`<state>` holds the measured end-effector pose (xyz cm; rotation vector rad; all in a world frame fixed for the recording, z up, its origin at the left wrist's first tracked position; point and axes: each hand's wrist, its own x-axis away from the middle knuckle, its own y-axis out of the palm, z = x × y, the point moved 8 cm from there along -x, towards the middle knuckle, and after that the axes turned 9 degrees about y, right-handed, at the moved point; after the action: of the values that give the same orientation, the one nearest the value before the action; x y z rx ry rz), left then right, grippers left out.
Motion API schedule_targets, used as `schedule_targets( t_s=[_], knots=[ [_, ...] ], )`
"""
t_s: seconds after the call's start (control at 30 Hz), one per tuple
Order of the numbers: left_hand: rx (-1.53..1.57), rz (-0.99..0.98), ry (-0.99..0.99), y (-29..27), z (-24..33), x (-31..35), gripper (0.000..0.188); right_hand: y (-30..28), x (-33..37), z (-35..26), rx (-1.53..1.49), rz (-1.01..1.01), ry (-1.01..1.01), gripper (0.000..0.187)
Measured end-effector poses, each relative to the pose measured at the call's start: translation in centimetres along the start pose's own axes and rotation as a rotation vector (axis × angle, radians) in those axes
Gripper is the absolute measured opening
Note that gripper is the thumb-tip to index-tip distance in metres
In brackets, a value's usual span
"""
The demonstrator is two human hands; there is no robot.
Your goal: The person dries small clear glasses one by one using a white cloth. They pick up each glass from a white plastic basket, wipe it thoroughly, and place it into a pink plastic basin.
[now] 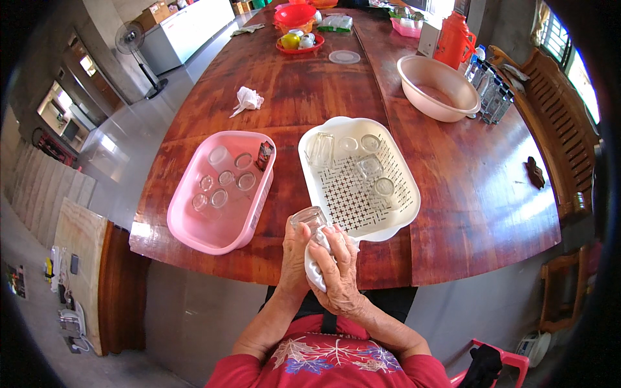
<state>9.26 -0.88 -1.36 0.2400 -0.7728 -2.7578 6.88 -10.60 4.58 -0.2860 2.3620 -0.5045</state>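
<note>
Near the table's front edge, my left hand (296, 253) is closed round a clear drinking glass (308, 218). My right hand (337, 275) grips a white cloth (315, 266) and presses it against the same glass from the right. Ahead and to the left sits a pink basin (176, 227) with several small glasses and a dark packet inside. Just beyond my hands, slightly right, stands a cream draining basket (405, 173) with slotted holes; several clear glasses lie or stand in it, mostly toward its far end.
A crumpled white tissue (248, 100) lies beyond the pink basin. At the right are a large pale pink bowl (414, 68), a red thermos (454, 40) and several bottles (491, 94). A red plate (315, 46) of fruit and a clear lid (345, 57) are farther back.
</note>
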Motion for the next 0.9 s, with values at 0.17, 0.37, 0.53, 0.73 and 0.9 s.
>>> schedule_targets(
  t_s=[0.17, 0.37, 0.53, 0.73, 0.9],
  knots=[
    [0.094, -0.034, -0.07, 0.5, -1.1, 0.4, 0.038, -1.3, -2.7, 1.8, -0.222, -0.072, 0.143, 0.051],
    [0.364, -0.048, -0.194, 1.8, -1.6, 1.0, 0.042, -1.1, -5.4, 4.7, -0.416, -0.284, 0.342, 0.04],
    [0.278, 0.014, -0.172, 0.7, -3.0, 1.2, 0.047, -0.2, -4.2, 5.4, -0.595, -0.308, 0.495, 0.036],
    [0.242, 0.088, -0.044, 1.0, -2.2, 0.9, 0.046, 0.0, -2.6, 6.0, -0.758, -0.233, 0.624, 0.038],
    [0.039, 0.083, 0.075, 1.0, -0.4, 0.6, 0.042, -1.4, -2.6, 2.4, -0.095, -0.041, 0.177, 0.047]
  ],
)
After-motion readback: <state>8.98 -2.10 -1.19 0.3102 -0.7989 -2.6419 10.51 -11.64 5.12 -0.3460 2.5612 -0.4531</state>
